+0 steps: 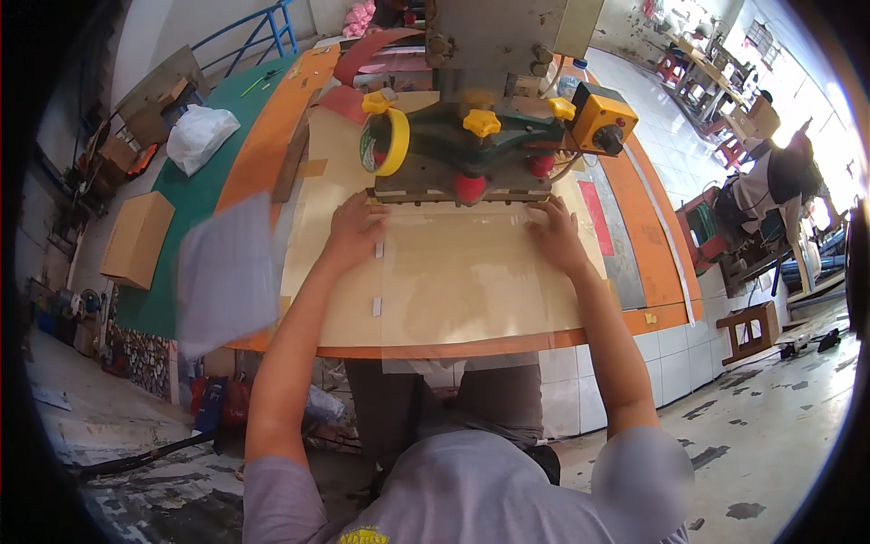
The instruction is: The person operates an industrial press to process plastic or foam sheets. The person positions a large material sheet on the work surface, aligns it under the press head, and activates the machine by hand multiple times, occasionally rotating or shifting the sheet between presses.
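Note:
A clear plastic sheet (462,299) lies on a tan board (335,299), its near end hanging past the table's front edge. Beyond it stands a press head with a long dark metal bar (408,193), yellow star knobs and red round knobs. At the bar's left end is my left hand (356,231), fingers stretched forward and thumb toward the sheet. My right hand (556,234) mirrors it at the bar's right end, fingers apart on the board. Both hands rest by the sheet's far corners; whether the fingertips pinch its edge is too small to tell.
A yellow tape roll (391,143) hangs on the press's left side. An orange control box (603,121) sits at its right. Left on the green surface are a stack of clear sheets (227,276), a cardboard box (138,238) and a white bag (201,136). A person sits far right.

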### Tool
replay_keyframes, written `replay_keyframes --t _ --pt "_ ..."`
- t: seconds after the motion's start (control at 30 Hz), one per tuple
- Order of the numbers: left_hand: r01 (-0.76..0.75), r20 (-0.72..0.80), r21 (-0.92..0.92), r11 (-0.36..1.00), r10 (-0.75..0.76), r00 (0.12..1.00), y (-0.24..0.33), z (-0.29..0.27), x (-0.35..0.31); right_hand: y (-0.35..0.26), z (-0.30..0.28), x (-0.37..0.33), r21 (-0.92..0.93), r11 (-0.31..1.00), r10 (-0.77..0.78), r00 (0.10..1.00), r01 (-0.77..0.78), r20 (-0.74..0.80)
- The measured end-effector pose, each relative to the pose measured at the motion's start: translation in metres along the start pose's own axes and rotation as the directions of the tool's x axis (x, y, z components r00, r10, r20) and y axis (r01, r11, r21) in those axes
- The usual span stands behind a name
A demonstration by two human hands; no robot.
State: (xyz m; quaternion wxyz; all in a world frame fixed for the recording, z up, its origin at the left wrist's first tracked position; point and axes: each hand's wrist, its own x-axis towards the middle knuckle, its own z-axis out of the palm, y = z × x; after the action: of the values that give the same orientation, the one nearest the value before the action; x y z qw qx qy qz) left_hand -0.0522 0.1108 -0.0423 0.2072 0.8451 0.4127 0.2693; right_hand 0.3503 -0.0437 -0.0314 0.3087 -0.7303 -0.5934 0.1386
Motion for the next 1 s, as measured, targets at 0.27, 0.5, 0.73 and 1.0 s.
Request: replay_keyframes --t 0.27,0.5,0.73,1.0 --pt "0.036 0.144 -0.048 0.998 -0.029 0.989 0.020 -0.019 -0.023 -0.012 -0.002 -0.027 -0.075 0.986 -0.152 0.988 0.152 0.006" --pt "-0.172 0.246 0.227 0.959 0.115 0.963 0.082 -0.002 -0.040 -0.068 0.003 -0.050 -0.214 0.914 -0.324 0.937 0.346 0.133" --pt "-0.222 0.275 0.315 0.923 0.135 0.952 0.097 0.001 -0.048 -0.077 0.004 -0.059 -0.294 0.882 -0.313 0.924 0.369 0.220" --pt "-0.209 0.261 0.325 0.922 0.125 0.957 0.097 0.005 -0.054 -0.076 0.013 -0.060 -0.301 0.882 -0.322 0.929 0.364 0.180"
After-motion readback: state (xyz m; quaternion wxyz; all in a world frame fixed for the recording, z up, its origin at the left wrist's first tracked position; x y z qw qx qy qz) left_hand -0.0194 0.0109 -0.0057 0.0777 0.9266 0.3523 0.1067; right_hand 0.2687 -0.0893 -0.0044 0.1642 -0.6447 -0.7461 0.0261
